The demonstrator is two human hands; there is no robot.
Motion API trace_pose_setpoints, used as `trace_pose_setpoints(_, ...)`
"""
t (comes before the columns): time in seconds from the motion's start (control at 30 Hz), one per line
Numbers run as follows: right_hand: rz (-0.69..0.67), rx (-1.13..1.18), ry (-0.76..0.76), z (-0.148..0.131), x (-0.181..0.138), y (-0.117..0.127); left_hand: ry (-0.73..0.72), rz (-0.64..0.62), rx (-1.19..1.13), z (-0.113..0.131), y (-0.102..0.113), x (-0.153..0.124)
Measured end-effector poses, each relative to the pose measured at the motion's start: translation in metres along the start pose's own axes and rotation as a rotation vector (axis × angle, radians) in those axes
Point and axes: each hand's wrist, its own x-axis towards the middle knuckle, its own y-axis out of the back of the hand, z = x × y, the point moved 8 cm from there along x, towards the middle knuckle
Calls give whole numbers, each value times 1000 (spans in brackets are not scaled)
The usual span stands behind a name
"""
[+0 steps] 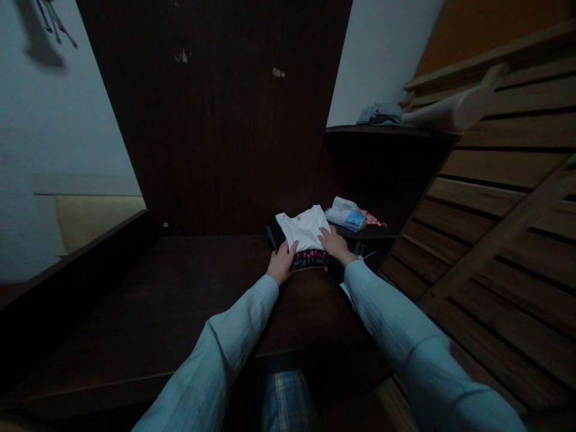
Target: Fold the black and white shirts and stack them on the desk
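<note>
Gripping folded clothes (302, 231) on dark desktop (189, 294): left hand (281, 263), right hand (337, 245); pale wall (58, 126) behind.

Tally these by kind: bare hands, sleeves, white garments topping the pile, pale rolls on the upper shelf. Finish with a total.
Hands: 2 (left hand, right hand)
Sleeves: 2 (left sleeve, right sleeve)
White garment: 1
Pale roll: 1
Total: 6
</note>
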Motion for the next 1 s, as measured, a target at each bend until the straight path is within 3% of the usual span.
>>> trace_pose_setpoints(0.37,16,-29,47,-5,-6,-7,31,223,237,17,-6,-8)
trace_pose_setpoints(0.5,-5,-30,51,-4,-6,-9,46,216,287,18,-7,4)
trace_pose_setpoints(0.7,5,12,57,-10,-4,-2,-19,160,267,2,-4,9)
trace_pose_setpoints(1.0,121,171,131,-53,-20,15,17,164,272,-32,12,-27)
